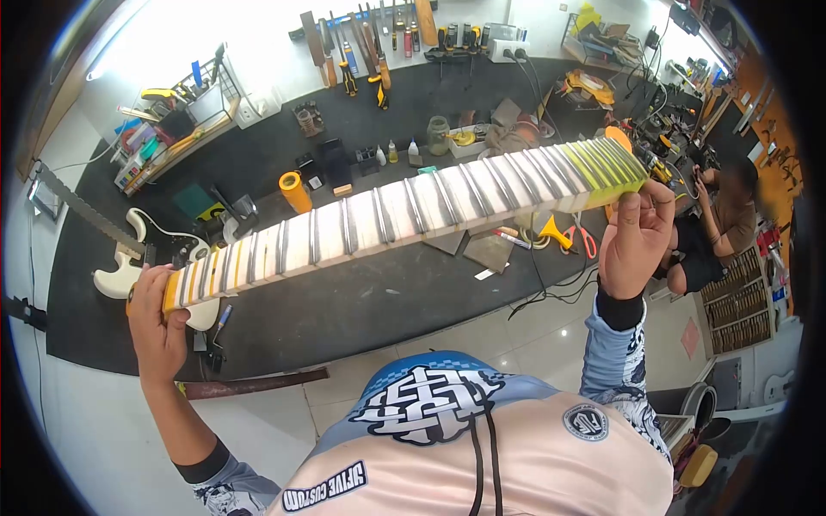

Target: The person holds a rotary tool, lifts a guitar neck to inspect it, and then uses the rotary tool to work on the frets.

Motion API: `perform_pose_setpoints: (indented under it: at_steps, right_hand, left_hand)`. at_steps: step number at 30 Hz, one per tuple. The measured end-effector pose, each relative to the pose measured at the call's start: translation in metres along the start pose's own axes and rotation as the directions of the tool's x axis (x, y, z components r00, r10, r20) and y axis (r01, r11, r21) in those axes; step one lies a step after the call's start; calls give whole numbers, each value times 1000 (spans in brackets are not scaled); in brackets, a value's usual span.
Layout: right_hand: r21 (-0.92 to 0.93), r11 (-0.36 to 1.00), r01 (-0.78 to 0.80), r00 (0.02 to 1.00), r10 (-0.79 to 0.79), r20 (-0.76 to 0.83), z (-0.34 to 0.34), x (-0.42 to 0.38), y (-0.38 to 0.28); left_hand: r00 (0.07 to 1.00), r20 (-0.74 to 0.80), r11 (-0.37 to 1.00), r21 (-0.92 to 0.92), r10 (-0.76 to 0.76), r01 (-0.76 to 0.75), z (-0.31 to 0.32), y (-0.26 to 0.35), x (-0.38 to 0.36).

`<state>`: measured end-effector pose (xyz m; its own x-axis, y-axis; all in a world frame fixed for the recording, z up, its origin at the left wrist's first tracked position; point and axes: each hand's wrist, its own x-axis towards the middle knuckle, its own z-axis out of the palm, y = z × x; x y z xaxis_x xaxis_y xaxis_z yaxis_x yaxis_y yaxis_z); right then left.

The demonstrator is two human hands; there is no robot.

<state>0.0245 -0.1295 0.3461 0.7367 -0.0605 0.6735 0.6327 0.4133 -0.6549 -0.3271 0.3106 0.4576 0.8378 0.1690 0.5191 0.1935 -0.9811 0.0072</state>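
A guitar neck [387,219] spans the view between my hands, held up above the dark workbench and tilted with its right end higher. Pale tape covers the fingerboard between the frets, with dark smudges along the fret lines. Yellow tape shows at the left end, and yellow-green tape at the right end. My left hand [161,331] is closed around the left end, thumb on the near edge. At the other end, my right hand [635,241] pinches the near corner between thumb and fingers. The undersides of the neck and some fingertips are hidden.
On the workbench [344,301] lie a white guitar body [118,282], an orange tape roll [295,192], a glass jar [438,138] and red-handled scissors [587,241]. Files and pliers [348,79] hang on the wall behind. Another person [727,211] sits at the right.
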Motion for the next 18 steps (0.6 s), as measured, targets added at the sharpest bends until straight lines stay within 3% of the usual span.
perform_pose_setpoints:
  at_steps: [18]
  right_hand:
    - [-86,996,10,996,-18,-92,-1,-15,-11]
  left_hand:
    - [997,70,995,-100,28,-21,3,-12,-2]
